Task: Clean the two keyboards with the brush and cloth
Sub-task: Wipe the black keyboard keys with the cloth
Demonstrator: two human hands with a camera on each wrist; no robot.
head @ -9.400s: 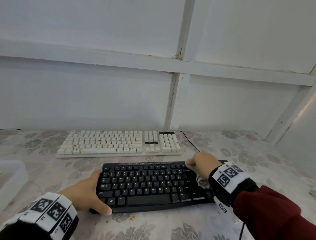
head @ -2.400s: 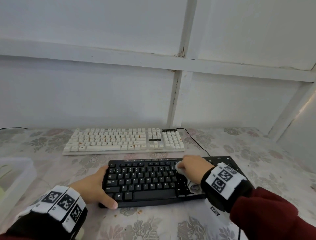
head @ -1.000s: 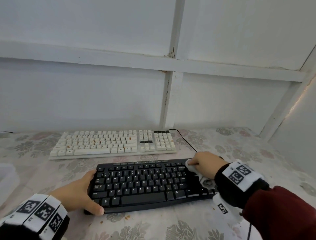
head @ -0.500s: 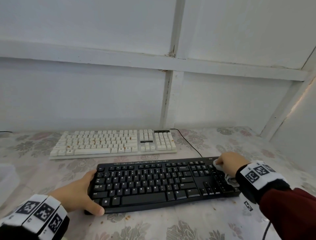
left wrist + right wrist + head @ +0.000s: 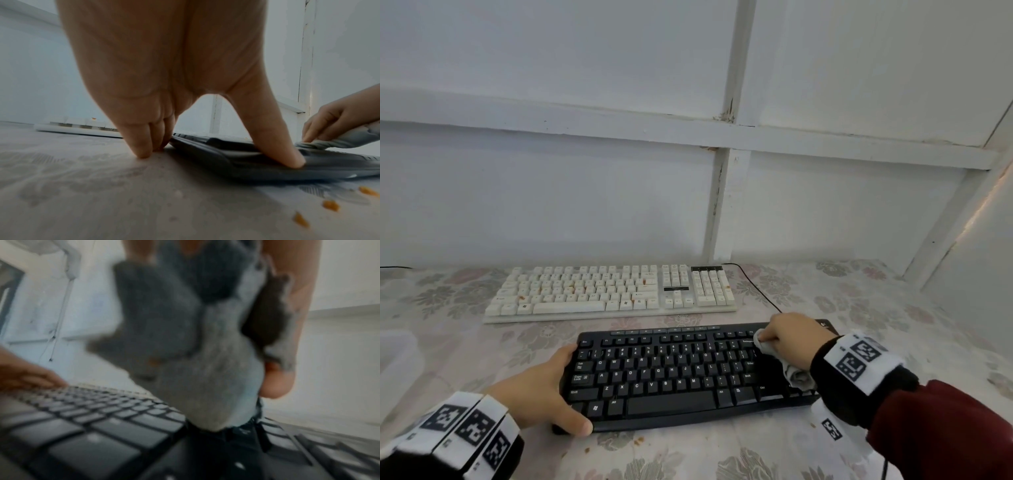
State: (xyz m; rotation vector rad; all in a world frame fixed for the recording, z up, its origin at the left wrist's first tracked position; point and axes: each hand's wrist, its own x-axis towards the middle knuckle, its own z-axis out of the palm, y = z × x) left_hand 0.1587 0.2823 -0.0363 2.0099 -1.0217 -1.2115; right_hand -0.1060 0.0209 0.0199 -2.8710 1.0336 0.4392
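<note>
A black keyboard (image 5: 688, 373) lies nearest me on the flowered tablecloth. Behind it is a white keyboard (image 5: 613, 291) with orange specks on its keys. My left hand (image 5: 567, 390) holds the black keyboard's front-left corner. In the left wrist view its thumb (image 5: 287, 155) presses the front edge of the black keyboard (image 5: 236, 154) and its fingertips (image 5: 144, 152) touch the table beside it. My right hand (image 5: 768, 339) grips a bunched grey cloth (image 5: 763, 344) and presses it on the upper-right keys. The cloth (image 5: 205, 378) appears blurred in the right wrist view. No brush is in view.
A translucent plastic container (image 5: 393, 363) sits at the left edge. Orange crumbs (image 5: 330, 205) lie on the cloth in front of the black keyboard. A black cable (image 5: 756, 287) runs from the white keyboard's right end. A white panelled wall stands close behind.
My right hand has slid the cloth left, from the far-right keys back to the upper right of the main key block. My left hand stays on the corner.
</note>
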